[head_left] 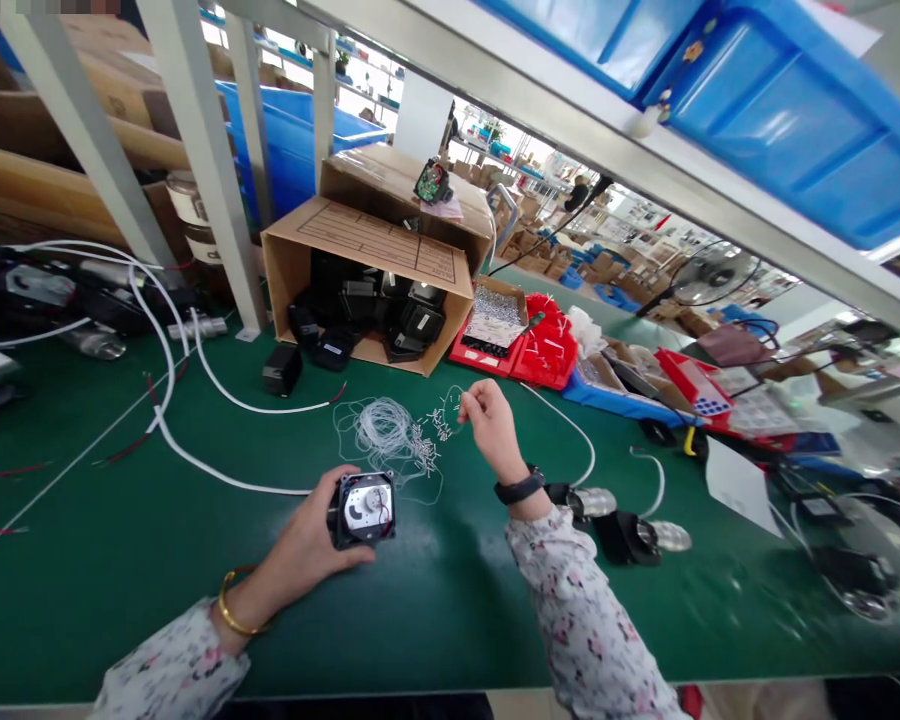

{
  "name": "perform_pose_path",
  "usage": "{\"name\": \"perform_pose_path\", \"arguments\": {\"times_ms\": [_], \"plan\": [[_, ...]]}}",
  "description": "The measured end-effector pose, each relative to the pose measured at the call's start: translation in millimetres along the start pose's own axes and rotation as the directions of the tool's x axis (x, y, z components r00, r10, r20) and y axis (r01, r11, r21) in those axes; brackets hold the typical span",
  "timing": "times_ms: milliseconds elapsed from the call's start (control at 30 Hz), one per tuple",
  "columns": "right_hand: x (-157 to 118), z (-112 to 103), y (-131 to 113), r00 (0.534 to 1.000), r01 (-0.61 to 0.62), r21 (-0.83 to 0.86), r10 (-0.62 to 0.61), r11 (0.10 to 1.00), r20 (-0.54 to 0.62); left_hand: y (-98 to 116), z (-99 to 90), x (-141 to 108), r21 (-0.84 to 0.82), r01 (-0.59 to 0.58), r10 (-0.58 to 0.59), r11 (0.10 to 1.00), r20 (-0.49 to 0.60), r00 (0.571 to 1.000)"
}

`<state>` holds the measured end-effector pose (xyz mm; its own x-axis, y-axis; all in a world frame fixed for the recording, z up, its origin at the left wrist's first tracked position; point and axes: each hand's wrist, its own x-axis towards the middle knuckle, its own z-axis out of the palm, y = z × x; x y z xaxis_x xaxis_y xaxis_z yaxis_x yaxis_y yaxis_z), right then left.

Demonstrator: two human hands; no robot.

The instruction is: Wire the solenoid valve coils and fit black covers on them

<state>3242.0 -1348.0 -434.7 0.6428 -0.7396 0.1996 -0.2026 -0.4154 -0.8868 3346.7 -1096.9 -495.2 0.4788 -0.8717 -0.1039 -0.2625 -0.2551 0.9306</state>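
Observation:
My left hand is wrapped round a black square housing with a silvery inner plate and a small red wire. A white cable runs to the housing from the left. Above the green bench, my right hand is closed in a pinch at the edge of the small pale pieces; what its fingertips hold is too small to name. Between the hands and farther back lies a loose coil of thin clear thread.
A cardboard box of black housings stands behind the coil. Red trays and a blue tray line the back right. Black parts with clear ends lie right of my right wrist. A metal post rises at left.

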Motion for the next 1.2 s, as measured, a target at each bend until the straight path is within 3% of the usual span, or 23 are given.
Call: {"name": "perform_pose_path", "arguments": {"times_ms": [167, 233, 333, 400, 500, 600, 833, 1200], "plan": [[-15.8, -18.3, -33.0, 0.995, -0.025, 0.061, 0.019, 0.998, 0.098, 1.4, -2.8, -5.3, -0.153, -0.055, 0.054, 0.987, -0.011, 0.998], [-34.2, -28.1, -37.9, 0.978, -0.105, 0.083, 0.087, 0.991, 0.191, 2.3, -3.4, -9.6, -0.186, -0.044, 0.047, 0.982, 0.012, 0.999], [-69.1, -41.3, -23.9, 0.907, -0.28, -0.006, 0.267, 0.96, 0.325, 4.9, -2.3, -16.5, -0.174, 0.01, -0.002, 0.985, 0.045, 0.999], [-91.3, -49.0, -2.1, 0.892, -0.314, -0.164, 0.35, 0.935, 0.287, 6.5, 0.5, -20.1, -0.146, 0.037, -0.029, 0.989, 0.055, 0.998], [-114.0, -61.3, 33.5, 0.937, -0.28, -0.351, 0.335, 0.893, 0.105, 8.8, 7.4, -23.2, -0.148, 0.071, -0.061, 0.986, 0.077, 0.995], [-121.2, -71.8, 54.5, 0.957, -0.249, -0.425, 0.29, 0.871, 0.033, 13.1, 15.1, -23.0, -0.171, 0.112, -0.094, 0.979, 0.112, 0.989], [-114.0, -66.4, 57.2, 0.95, -0.054, -0.518, 0.204, 0.854, 0.237, 28.5, 27.4, -12.3, -0.164, 0.082, -0.039, 0.983, 0.252, 0.967], [-107.1, -48.8, 58.2, 0.906, 0.121, -0.52, 0.12, 0.845, 0.406, 27.4, 36.6, -3.3, -0.242, 0.076, -0.013, 0.967, 0.254, 0.967]]}}
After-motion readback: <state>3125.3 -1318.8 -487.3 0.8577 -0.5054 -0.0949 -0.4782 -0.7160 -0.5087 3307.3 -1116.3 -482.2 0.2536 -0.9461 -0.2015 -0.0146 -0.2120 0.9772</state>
